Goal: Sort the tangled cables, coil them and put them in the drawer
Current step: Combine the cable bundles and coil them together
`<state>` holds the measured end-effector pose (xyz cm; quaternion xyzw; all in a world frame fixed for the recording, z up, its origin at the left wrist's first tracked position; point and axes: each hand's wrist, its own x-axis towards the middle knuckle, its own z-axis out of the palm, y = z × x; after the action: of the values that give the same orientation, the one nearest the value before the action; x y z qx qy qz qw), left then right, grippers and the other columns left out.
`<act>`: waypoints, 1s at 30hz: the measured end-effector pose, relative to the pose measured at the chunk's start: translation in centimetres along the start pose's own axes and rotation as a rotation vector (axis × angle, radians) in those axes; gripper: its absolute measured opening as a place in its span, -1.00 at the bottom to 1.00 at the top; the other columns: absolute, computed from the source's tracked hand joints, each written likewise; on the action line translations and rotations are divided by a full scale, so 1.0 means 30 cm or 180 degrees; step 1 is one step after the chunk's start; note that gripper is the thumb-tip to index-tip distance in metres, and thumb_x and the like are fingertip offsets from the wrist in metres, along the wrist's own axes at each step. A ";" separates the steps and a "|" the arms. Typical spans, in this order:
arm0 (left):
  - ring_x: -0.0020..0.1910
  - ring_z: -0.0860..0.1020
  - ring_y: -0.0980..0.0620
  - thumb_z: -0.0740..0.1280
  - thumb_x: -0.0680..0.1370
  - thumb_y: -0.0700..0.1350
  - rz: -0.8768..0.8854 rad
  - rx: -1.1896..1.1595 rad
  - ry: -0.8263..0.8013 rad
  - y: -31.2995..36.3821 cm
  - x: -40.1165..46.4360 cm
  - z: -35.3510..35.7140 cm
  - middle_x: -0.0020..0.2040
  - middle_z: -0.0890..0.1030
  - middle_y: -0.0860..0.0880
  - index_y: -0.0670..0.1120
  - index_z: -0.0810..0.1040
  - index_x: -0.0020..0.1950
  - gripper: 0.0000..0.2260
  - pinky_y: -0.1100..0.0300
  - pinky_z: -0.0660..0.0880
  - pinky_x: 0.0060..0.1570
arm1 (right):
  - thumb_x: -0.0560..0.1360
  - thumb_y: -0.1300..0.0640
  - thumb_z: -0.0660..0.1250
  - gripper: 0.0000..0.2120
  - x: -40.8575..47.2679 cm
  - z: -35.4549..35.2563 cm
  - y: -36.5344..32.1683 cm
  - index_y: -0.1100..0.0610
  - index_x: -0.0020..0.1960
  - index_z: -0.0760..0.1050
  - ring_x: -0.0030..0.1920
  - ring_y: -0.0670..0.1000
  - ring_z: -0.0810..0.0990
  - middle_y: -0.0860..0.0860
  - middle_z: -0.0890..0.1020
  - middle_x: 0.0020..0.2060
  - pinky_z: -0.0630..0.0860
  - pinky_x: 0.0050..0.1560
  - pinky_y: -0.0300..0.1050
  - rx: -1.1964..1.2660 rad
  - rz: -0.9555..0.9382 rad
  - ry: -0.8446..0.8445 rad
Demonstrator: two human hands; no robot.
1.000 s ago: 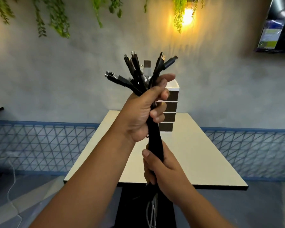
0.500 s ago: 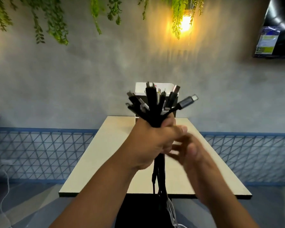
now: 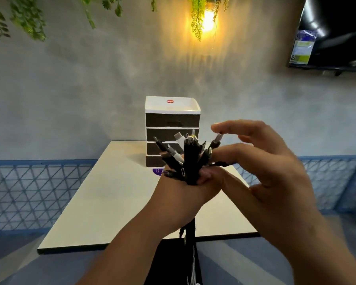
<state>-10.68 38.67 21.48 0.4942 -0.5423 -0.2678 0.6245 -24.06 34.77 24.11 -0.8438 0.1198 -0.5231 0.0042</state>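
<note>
My left hand (image 3: 181,194) grips a thick bundle of black and white cables (image 3: 188,159) upright, with the plug ends fanning out above the fist and the cords hanging down below the table edge. My right hand (image 3: 261,167) hovers just right of the plugs with fingers spread, its index finger over a silver plug tip; it holds nothing. Behind the bundle stands a small drawer unit (image 3: 172,118) with a white top and several dark drawers, all shut, on the beige table (image 3: 103,202).
The table stands against a grey wall with a blue lattice panel (image 3: 29,192) along its lower part. A lit wall lamp (image 3: 208,21) and hanging plants sit above. A dark screen (image 3: 335,31) is mounted at the upper right.
My left hand lowered the bundle from high in front of the wall down to table level. My right hand let go of the cords below and rose beside the plug ends, fingers spread.
</note>
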 end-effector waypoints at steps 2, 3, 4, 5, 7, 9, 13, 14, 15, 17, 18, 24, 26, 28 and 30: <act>-0.60 0.35 0.23 0.36 0.42 -0.30 0.0076 0.0105 0.0035 0.003 -0.003 0.003 -0.64 0.37 0.14 0.08 0.49 -0.61 -0.56 0.48 0.23 -0.50 | 0.49 0.12 0.43 -0.93 0.001 -0.008 0.002 0.11 -0.10 0.66 0.17 0.13 0.56 0.07 0.58 0.17 0.46 0.15 -0.04 -0.0056 -0.0070 -0.0020; -0.60 0.34 0.23 0.32 0.46 -0.37 0.0062 0.0144 0.0026 0.002 -0.003 0.001 -0.64 0.36 0.14 0.08 0.48 -0.61 -0.49 0.48 0.22 -0.50 | 0.49 0.13 0.42 -0.94 0.003 -0.009 0.003 0.11 -0.11 0.65 0.17 0.10 0.57 0.07 0.58 0.17 0.47 0.13 -0.09 -0.0003 -0.0069 -0.0054; -0.59 0.33 0.22 0.30 0.47 -0.41 0.0049 0.0177 -0.0016 -0.008 0.000 -0.002 -0.63 0.35 0.13 0.07 0.46 -0.60 -0.48 0.47 0.22 -0.49 | 0.49 0.15 0.43 -0.96 0.005 -0.008 0.006 0.12 -0.12 0.63 0.17 0.04 0.58 0.06 0.57 0.17 0.48 0.13 -0.17 0.0108 -0.0036 -0.0111; -0.58 0.31 0.23 0.30 0.47 -0.42 0.0052 0.0201 -0.0051 -0.016 0.003 -0.005 -0.61 0.35 0.13 0.05 0.44 -0.58 -0.49 0.46 0.22 -0.49 | 0.48 0.19 0.43 -0.98 0.008 -0.005 0.011 0.13 -0.13 0.61 0.18 -0.03 0.58 0.05 0.57 0.18 0.48 0.13 -0.25 0.0256 0.0023 -0.0193; -0.55 0.28 0.23 0.32 0.46 -0.41 0.0055 0.0187 -0.0029 -0.042 0.008 -0.013 -0.57 0.33 0.14 0.03 0.38 -0.52 -0.54 0.42 0.24 -0.49 | 0.47 0.23 0.42 -0.95 0.011 0.004 0.020 0.13 -0.14 0.56 0.18 -0.09 0.58 0.01 0.58 0.18 0.48 0.10 -0.31 0.0532 0.0165 -0.0352; -0.52 0.28 0.22 0.35 0.47 -0.38 0.0040 0.0227 -0.0045 -0.058 0.001 -0.024 -0.54 0.32 0.13 -0.01 0.36 -0.47 -0.59 0.39 0.26 -0.47 | 0.47 0.22 0.41 -0.93 0.010 0.016 0.030 0.10 -0.13 0.52 0.21 -0.08 0.58 -0.07 0.60 0.18 0.51 0.07 -0.24 0.0788 0.0336 -0.0420; -0.52 0.28 0.19 0.43 0.47 -0.21 0.0085 0.0218 -0.0079 -0.070 -0.011 -0.053 -0.54 0.31 0.14 -0.01 0.38 -0.45 -0.64 0.39 0.26 -0.45 | 0.51 0.18 0.35 -0.86 0.012 0.048 0.032 -0.04 -0.10 0.45 0.26 -0.04 0.57 -0.15 0.61 0.19 0.54 0.08 -0.05 0.1373 0.0672 -0.0587; -0.52 0.28 0.20 0.43 0.46 -0.15 0.0118 0.0198 -0.0126 -0.066 -0.012 -0.059 -0.54 0.33 0.15 0.03 0.41 -0.45 -0.67 0.39 0.26 -0.44 | 0.53 0.19 0.32 -0.86 0.013 0.056 0.031 -0.04 -0.10 0.44 0.28 -0.04 0.56 -0.13 0.61 0.21 0.54 0.09 -0.03 0.1513 0.0720 -0.0632; -0.52 0.29 0.21 0.41 0.46 -0.11 0.0146 0.0218 -0.0166 -0.058 -0.015 -0.062 -0.54 0.34 0.16 0.12 0.46 -0.46 -0.68 0.40 0.26 -0.43 | 0.54 0.19 0.30 -0.86 0.013 0.062 0.031 -0.04 -0.10 0.42 0.30 -0.03 0.55 -0.11 0.60 0.21 0.55 0.11 -0.01 0.1646 0.0763 -0.0660; -0.53 0.33 0.21 0.39 0.54 -0.17 0.0204 0.0281 -0.0137 -0.055 -0.019 -0.072 -0.57 0.37 0.17 0.21 0.53 -0.47 -0.58 0.43 0.26 -0.43 | 0.57 0.19 0.26 -0.87 0.016 0.073 0.029 -0.03 -0.08 0.40 0.31 -0.03 0.55 -0.06 0.61 0.22 0.56 0.12 0.04 0.1824 0.0818 -0.0684; -0.53 0.37 0.22 0.36 0.55 -0.21 0.0218 0.0264 -0.0101 -0.051 -0.023 -0.075 -0.58 0.40 0.19 0.20 0.55 -0.47 -0.56 0.47 0.27 -0.42 | 0.57 0.19 0.25 -0.88 0.017 0.078 0.028 -0.02 -0.07 0.39 0.30 -0.03 0.55 -0.05 0.61 0.22 0.57 0.12 0.05 0.1897 0.0837 -0.0678; -0.27 0.54 0.47 0.34 0.53 -0.37 0.0675 0.0622 -0.0002 -0.071 -0.018 -0.089 -0.38 0.56 0.40 0.12 0.49 -0.15 -0.65 0.59 0.38 -0.24 | 0.58 0.18 0.21 -0.96 0.010 0.099 0.022 0.06 -0.03 0.37 0.28 0.02 0.58 0.03 0.63 0.21 0.58 0.12 0.00 0.2427 0.0944 -0.0513; -0.29 0.50 0.52 0.36 0.50 -0.42 0.0763 0.0877 0.0113 -0.090 -0.021 -0.098 -0.37 0.52 0.47 0.14 0.42 -0.20 -0.57 0.62 0.35 -0.25 | 0.57 0.22 0.24 -0.93 0.006 0.090 0.029 0.07 0.00 0.38 0.25 0.10 0.60 0.05 0.60 0.24 0.56 0.17 0.20 0.2441 0.0855 -0.0575; -0.31 0.49 0.50 0.37 0.50 -0.42 0.0803 0.0887 0.0141 -0.110 -0.018 -0.107 -0.38 0.51 0.47 0.14 0.41 -0.23 -0.56 0.62 0.36 -0.26 | 0.55 0.28 0.28 -0.80 0.016 0.063 0.034 0.05 0.11 0.42 0.31 0.09 0.55 0.01 0.55 0.30 0.52 0.24 0.17 0.1929 0.0455 -0.0747; -0.27 0.51 0.51 0.38 0.48 -0.38 0.0893 0.0864 0.0167 -0.110 -0.015 -0.110 -0.34 0.53 0.48 0.20 0.43 -0.19 -0.56 0.63 0.36 -0.21 | 0.52 0.25 0.33 -0.71 0.031 0.041 0.041 0.00 0.19 0.50 0.37 0.00 0.48 -0.04 0.50 0.35 0.51 0.24 -0.02 0.1134 0.0089 -0.1025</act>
<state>-7.01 38.92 18.57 0.5002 -0.6206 -0.0896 0.5972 -22.82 33.23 24.21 -0.9006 0.0351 -0.3945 0.1792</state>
